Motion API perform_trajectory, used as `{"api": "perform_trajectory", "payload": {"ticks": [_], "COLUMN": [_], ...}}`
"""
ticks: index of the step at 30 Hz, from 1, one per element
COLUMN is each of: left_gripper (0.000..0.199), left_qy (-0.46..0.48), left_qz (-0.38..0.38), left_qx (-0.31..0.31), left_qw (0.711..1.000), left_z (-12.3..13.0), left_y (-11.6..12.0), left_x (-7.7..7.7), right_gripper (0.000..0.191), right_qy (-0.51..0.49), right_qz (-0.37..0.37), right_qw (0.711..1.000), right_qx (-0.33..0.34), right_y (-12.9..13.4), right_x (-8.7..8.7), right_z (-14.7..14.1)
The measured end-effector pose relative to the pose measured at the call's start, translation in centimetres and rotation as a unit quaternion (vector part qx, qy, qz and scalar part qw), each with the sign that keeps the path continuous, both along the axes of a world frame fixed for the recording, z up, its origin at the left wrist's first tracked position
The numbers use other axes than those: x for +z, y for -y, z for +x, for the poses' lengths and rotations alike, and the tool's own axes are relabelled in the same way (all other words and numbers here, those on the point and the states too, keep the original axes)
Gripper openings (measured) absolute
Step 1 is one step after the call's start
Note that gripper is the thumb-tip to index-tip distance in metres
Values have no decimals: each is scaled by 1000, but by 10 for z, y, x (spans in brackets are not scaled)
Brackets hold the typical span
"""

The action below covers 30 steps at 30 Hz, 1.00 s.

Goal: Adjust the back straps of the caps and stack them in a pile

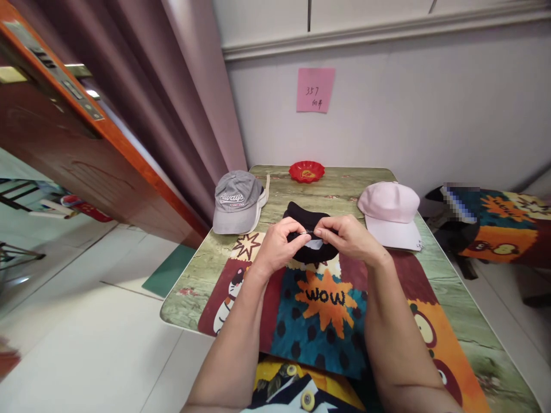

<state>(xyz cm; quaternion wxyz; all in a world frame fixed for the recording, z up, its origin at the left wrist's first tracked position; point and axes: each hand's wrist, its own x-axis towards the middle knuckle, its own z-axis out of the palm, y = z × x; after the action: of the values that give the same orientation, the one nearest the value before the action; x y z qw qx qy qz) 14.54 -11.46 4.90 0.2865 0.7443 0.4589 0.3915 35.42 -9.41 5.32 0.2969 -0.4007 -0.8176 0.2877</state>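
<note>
The left hand (284,244) and the right hand (349,236) each had thumb and fingertips pinched together on a black cap (306,215) at the middle of the frame. The cap looked soft and mostly dark, with small pale lettering by the fingertips and a lighter patch just below them. Under it spread a colourful mat (286,327) printed with an orange WOW burst, on a green wood-patterned table (183,292). A grey cap (235,195) sat left of centre, a pale pink cap (390,203) right of centre, and a red dish (306,171) near the table's far edge. A pink note (315,90) hung on the wall (387,109) at upper centre; a purple curtain (196,92) and a brown door (86,166) stood at upper left. The black cap was between the two hands, its edges reaching above and below their fingertips
</note>
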Motion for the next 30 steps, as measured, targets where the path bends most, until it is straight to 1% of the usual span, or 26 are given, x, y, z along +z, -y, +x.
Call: {"api": "perform_trajectory", "payload": {"ticks": [4,7,10,12,16,19,22,24,25,27,28,30], "left_gripper": [10,20,23,27,24,26,35,43,47,51,50,40], "left_qy": [5,17,31,40,39,56,55,33,18,-12,-25,-32], "left_qz": [17,21,42,50,51,37,42,64,71,75,74,64], "left_qx": [28,64,87,86,91,96,103,105,107,119,127,140], "left_qw": [999,998,995,994,994,993,992,992,992,990,989,988], "left_z": [-4,-13,-20,-23,-30,-39,-48,-52,-54,-57,-58,-61], "left_y": [-1,-3,-6,-8,-10,-13,-18,-22,-23,-25,-25,-24], "left_x": [-3,-5,-9,-12,-15,-18,-24,-31,-34,-40,-41,-41], "right_gripper": [27,29,28,28,54,65,69,66,60,41,31,17], "right_qy": [-15,-44,-40,-8,51,65,91,102,101,86,74,44], "right_qz": [-9,-8,-11,-17,-51,-17,4,6,10,26,36,49], "right_qw": [999,997,994,995,995,995,991,989,988,988,989,990], "right_qx": [-32,-64,-102,-102,-70,-77,-101,-110,-114,-123,-126,-122], "right_y": [1,-1,-6,-11,-17,-19,-25,-31,-34,-40,-42,-43], "right_x": [2,1,-9,-19,-36,-42,-48,-55,-59,-66,-68,-67], "right_z": [-1,9,29,43,59,59,52,48,46,43,42,41]}}
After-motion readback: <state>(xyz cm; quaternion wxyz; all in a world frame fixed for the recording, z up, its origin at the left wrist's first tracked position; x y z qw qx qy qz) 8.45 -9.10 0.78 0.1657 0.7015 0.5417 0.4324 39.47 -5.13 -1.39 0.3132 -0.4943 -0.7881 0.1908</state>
